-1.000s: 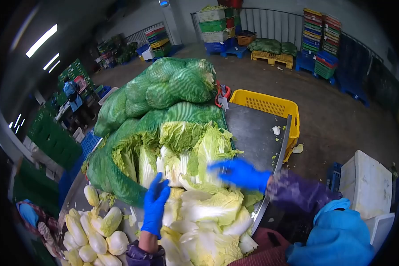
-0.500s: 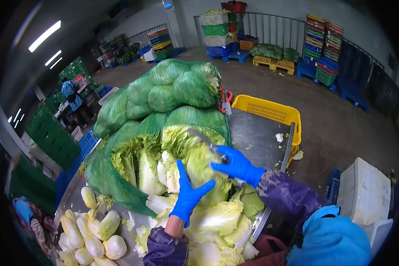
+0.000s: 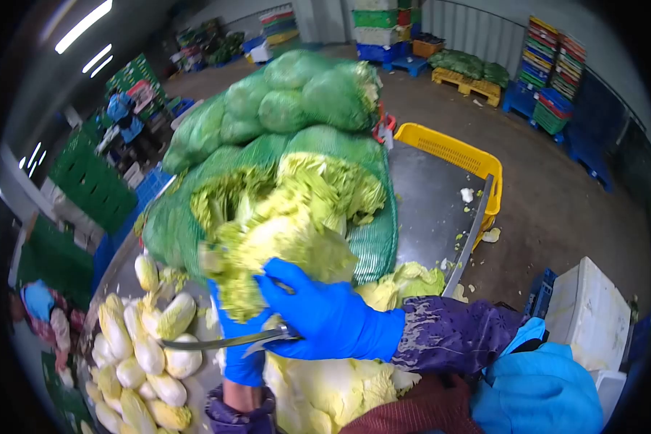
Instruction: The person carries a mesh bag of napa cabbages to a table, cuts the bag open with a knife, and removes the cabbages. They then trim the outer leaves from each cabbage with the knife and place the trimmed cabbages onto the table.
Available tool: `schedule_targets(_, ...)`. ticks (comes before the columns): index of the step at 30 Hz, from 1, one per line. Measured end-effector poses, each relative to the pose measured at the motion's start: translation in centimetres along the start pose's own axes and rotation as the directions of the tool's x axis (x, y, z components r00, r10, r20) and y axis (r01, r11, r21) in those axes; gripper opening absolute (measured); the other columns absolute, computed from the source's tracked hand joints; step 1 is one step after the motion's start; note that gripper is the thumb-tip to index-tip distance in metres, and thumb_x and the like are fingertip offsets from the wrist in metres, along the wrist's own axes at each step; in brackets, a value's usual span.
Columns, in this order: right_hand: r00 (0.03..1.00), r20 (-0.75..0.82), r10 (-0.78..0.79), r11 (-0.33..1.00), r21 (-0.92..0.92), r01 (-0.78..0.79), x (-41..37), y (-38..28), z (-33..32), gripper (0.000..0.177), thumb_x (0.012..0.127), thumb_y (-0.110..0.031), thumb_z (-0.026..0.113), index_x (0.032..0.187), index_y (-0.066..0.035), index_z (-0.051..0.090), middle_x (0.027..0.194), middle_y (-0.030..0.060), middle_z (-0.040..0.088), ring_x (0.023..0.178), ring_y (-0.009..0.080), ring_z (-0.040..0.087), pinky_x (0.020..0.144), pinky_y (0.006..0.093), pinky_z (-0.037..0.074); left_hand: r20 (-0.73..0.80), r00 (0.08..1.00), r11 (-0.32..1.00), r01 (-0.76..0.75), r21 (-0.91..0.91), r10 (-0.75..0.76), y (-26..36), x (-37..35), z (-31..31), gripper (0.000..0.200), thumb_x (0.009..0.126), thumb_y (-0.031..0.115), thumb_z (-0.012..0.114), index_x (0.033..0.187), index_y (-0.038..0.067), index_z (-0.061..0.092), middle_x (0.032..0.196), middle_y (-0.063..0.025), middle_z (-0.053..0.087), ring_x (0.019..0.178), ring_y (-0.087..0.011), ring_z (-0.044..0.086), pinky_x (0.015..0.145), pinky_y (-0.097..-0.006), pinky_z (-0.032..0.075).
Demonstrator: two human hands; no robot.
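Observation:
Both my hands wear blue gloves. My left hand (image 3: 233, 347) grips a napa cabbage (image 3: 282, 246) from below and holds it up over the metal table (image 3: 427, 210). My right hand (image 3: 325, 315) lies against the cabbage's base and holds a knife (image 3: 217, 340), whose blade points left across my left wrist. The cabbage is blurred by motion. Behind it lie green mesh sacks (image 3: 289, 108) full of cabbages, one torn open at its front.
Trimmed cabbages (image 3: 141, 354) are piled at the table's left end; loose leaves (image 3: 340, 390) lie in front of me. A yellow crate (image 3: 456, 155) stands past the table, a white foam box (image 3: 593, 311) at the right. A person (image 3: 123, 119) works at far left among green crates.
I have pulled one cabbage out of the open sack and lifted it toward me. My right hand with the knife dropped from the sack to the cabbage's base. The camera tilted down.

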State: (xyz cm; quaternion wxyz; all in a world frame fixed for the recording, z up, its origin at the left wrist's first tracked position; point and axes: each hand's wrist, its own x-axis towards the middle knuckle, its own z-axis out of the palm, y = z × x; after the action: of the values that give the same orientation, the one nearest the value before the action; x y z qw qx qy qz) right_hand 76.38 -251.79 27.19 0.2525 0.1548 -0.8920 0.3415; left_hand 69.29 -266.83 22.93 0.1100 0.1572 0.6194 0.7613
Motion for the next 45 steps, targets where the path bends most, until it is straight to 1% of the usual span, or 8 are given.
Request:
schedule_targets(10, 0.895, 0.151, -0.420, 0.674, 0.712, 0.196, -5.8, -7.2, 10.8, 0.066, 0.082, -0.030, 0.060, 0.138, -0.016, 0.027, 0.130, 0.0090, 0.044, 0.098, 0.0253, 0.058, 0.075, 0.0318, 0.050, -0.323, 0.946, 0.961, 0.073, 0.265, 0.017, 2.3, -9.5, -16.6, 0.077, 0.069, -0.001, 0.066, 0.135, 0.009, 0.028, 0.118, -0.0069, 0.050, 0.101, -0.0195, 0.053, 0.082, -0.0303, 0.047)
schedule_targets(11, 0.717, 0.512, -0.472, 0.714, 0.700, -0.030, -7.5, -7.3, 11.6, 0.066, 0.083, -0.035, 0.057, 0.139, -0.021, 0.025, 0.131, 0.0104, 0.043, 0.082, 0.0279, 0.062, 0.070, 0.0326, 0.051, -0.331, 0.943, 0.962, 0.077, 0.263, 0.015, 1.4, -10.3, -19.8, 0.077, 0.069, -0.001, 0.066, 0.135, 0.009, 0.028, 0.118, -0.0069, 0.050, 0.101, -0.0195, 0.053, 0.082, -0.0303, 0.047)
schedule_targets(13, 0.689, 0.461, -0.559, 0.660, 0.750, 0.034, -11.4, -6.1, 16.1, 0.068, 0.082, -0.033, 0.057, 0.140, -0.023, 0.022, 0.136, 0.0108, 0.037, 0.070, 0.0273, 0.062, 0.066, 0.0326, 0.051, -0.364, 0.887, 0.948, 0.317, 0.031, -0.285, -1.0, -11.7, -28.8, 0.071, 0.070, -0.001, 0.062, 0.133, 0.008, 0.031, 0.114, -0.0068, 0.053, 0.096, -0.0184, 0.055, 0.077, -0.0290, 0.049)
schedule_targets(17, 0.397, 0.774, -0.493, 0.869, 0.463, 0.175, -11.9, -4.9, 20.1, 0.083, 0.074, -0.027, 0.065, 0.140, -0.016, 0.016, 0.137, 0.0226, 0.030, 0.078, 0.0338, 0.061, 0.067, 0.0407, 0.051, -0.418, 0.891, 0.943, 0.275, 0.187, -0.177, 1.9, -11.6, -24.4, 0.064, 0.072, 0.000, 0.062, 0.129, 0.007, 0.036, 0.102, -0.0055, 0.058, 0.081, -0.0151, 0.059, 0.066, -0.0261, 0.050)
schedule_targets(27, 0.634, 0.727, -0.263, 0.961, 0.137, 0.241, -12.6, 1.5, 18.9, 0.015, 0.062, -0.018, 0.065, 0.072, -0.009, 0.057, 0.070, 0.0110, 0.058, 0.069, 0.0314, 0.061, 0.057, 0.0430, 0.048, -0.397, 0.910, 0.915, 0.258, 0.309, -0.123, 3.0, -8.0, -20.0, 0.071, 0.069, 0.002, 0.062, 0.133, 0.005, 0.031, 0.108, -0.0084, 0.055, 0.086, -0.0169, 0.057, 0.069, -0.0273, 0.048)
schedule_targets(41, 0.600, 0.800, 0.006, 0.998, -0.039, 0.042, -13.1, 14.8, 4.5, 0.030, 0.066, -0.026, 0.067, 0.095, -0.019, 0.061, 0.079, 0.0069, 0.063, 0.073, 0.0265, 0.062, 0.062, 0.0387, 0.049, -0.381, 0.902, 0.862, 0.350, 0.367, -0.205, 4.1, -9.8, -19.6, 0.076, 0.066, 0.002, 0.064, 0.135, 0.005, 0.031, 0.119, -0.0073, 0.050, 0.102, -0.0187, 0.053, 0.084, -0.0297, 0.045)
schedule_targets(44, 0.532, 0.842, -0.089, 0.977, -0.031, 0.212, -12.4, 18.9, 1.9, 0.045, 0.072, -0.029, 0.064, 0.115, -0.021, 0.055, 0.115, 0.0029, 0.057, 0.085, 0.0238, 0.061, 0.071, 0.0355, 0.050, -0.390, 0.895, 0.873, 0.355, 0.334, -0.215, 4.0, -10.6, -18.8, 0.080, 0.065, 0.002, 0.067, 0.136, 0.005, 0.030, 0.121, -0.0075, 0.049, 0.105, -0.0197, 0.051, 0.087, -0.0307, 0.044)
schedule_targets(45, 0.649, 0.754, -0.103, 0.977, -0.047, 0.209, -12.2, 20.0, 1.1, 0.026, 0.072, -0.026, 0.063, 0.098, -0.020, 0.063, 0.091, 0.0040, 0.064, 0.077, 0.0234, 0.062, 0.066, 0.0367, 0.050, -0.400, 0.891, 0.889, 0.347, 0.298, -0.213, 4.0, -10.8, -18.8, 0.082, 0.064, 0.002, 0.068, 0.136, 0.006, 0.029, 0.121, -0.0075, 0.048, 0.107, -0.0203, 0.050, 0.088, -0.0311, 0.043)
